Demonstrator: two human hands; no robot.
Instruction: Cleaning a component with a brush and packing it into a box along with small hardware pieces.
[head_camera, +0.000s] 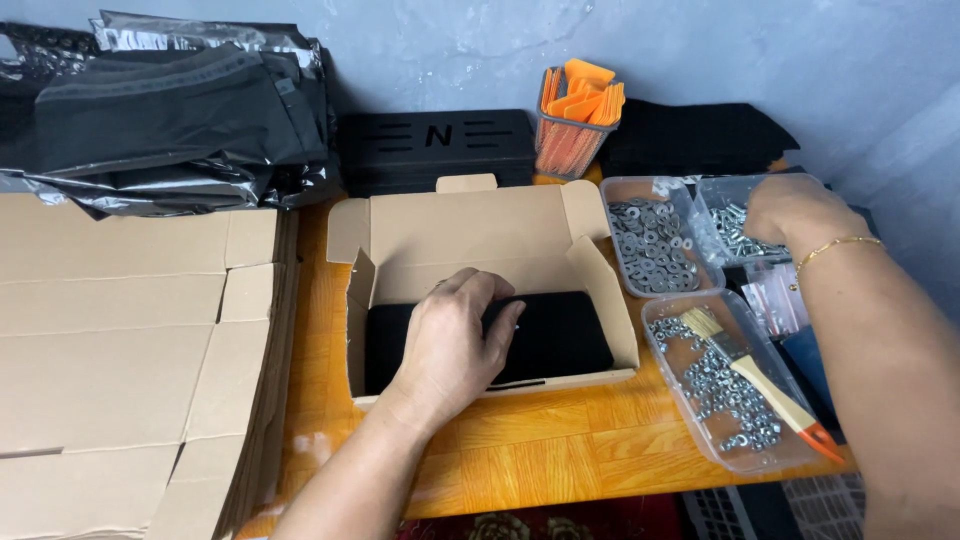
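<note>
Left hand (455, 340) lies open, flat on black pad (555, 335) inside cardboard box (480, 235) on orange wooden table (540, 450) by grey wall (700, 50).

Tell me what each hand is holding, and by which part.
Left hand presses flat on the black pad in the box, not gripping it. Right hand reaches into the screw tray; any hold there is hidden.

A stack of flat brown cardboard sheets (120, 340) lies left on the orange wooden bench (540, 440), with grey plastic bags (170, 110) behind and a mesh cup of orange scrapers (575, 120).
</note>
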